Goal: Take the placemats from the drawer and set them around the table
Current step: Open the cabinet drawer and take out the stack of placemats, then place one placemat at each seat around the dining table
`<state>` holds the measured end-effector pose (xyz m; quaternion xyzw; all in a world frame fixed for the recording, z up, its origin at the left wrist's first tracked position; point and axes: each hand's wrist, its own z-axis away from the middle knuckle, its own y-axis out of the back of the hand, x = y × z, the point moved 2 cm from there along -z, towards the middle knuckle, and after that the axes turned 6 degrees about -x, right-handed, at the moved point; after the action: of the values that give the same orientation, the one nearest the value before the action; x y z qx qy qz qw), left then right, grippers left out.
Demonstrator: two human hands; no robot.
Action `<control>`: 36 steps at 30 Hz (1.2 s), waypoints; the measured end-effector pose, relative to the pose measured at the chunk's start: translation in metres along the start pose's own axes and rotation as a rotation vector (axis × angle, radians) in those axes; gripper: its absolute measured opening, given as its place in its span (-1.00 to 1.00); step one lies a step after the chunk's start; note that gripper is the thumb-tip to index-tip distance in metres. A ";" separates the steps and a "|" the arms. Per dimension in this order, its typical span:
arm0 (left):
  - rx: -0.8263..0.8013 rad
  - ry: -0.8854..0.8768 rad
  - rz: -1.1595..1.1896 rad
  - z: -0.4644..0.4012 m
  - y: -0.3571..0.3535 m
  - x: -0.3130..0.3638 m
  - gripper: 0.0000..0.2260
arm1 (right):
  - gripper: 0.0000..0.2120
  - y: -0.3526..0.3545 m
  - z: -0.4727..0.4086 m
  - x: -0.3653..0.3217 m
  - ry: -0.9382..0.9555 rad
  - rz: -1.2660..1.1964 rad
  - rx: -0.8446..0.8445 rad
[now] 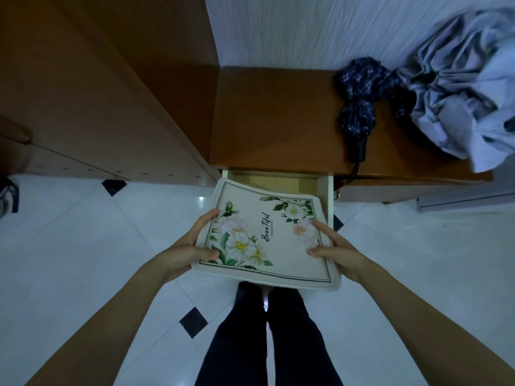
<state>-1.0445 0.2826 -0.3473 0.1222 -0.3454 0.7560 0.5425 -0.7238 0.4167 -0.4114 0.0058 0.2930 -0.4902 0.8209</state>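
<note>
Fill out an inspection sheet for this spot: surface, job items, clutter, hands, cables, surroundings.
Surface: wooden cabinet top, mostly bare.
Job's things: floral placemats, a stack held above the open drawer.
Clutter: folded plaid umbrella and crumpled grey cloth at the right.
Grippers: left hand and right hand grip opposite edges of the stack.
Cables: nothing seen.
Surroundings: white tiled floor, tall wooden cupboard on the left, white wall.

Pretty dim, bluish indoor shot. A small glare spot sits on the glossy floor tiles (201, 201), the cabinet (97, 79) bends from fisheye distortion, and detail is a bit soft toward the edges.
</note>
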 end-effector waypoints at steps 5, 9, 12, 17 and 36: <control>-0.015 -0.012 -0.139 0.028 -0.032 0.020 -0.18 | -0.23 -0.007 0.064 -0.030 0.204 0.128 0.128; -0.037 -0.075 -0.169 0.056 -0.060 0.053 -0.15 | -0.25 -0.024 0.129 -0.074 0.354 0.189 0.224; -0.073 -0.129 -0.205 0.084 -0.079 0.088 -0.14 | -0.27 -0.035 0.177 -0.105 0.473 0.210 0.241; -0.042 -0.264 -0.236 0.139 -0.121 0.147 -0.31 | -0.27 -0.047 0.256 -0.152 0.628 0.220 0.224; 0.701 -0.672 -0.067 0.219 -0.276 0.077 -0.38 | -0.22 -0.024 0.307 -0.206 0.668 0.566 -0.216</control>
<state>-0.8658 0.2439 -0.0360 0.5459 -0.2217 0.7276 0.3512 -0.6690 0.4786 -0.0504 0.1581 0.5784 -0.1841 0.7789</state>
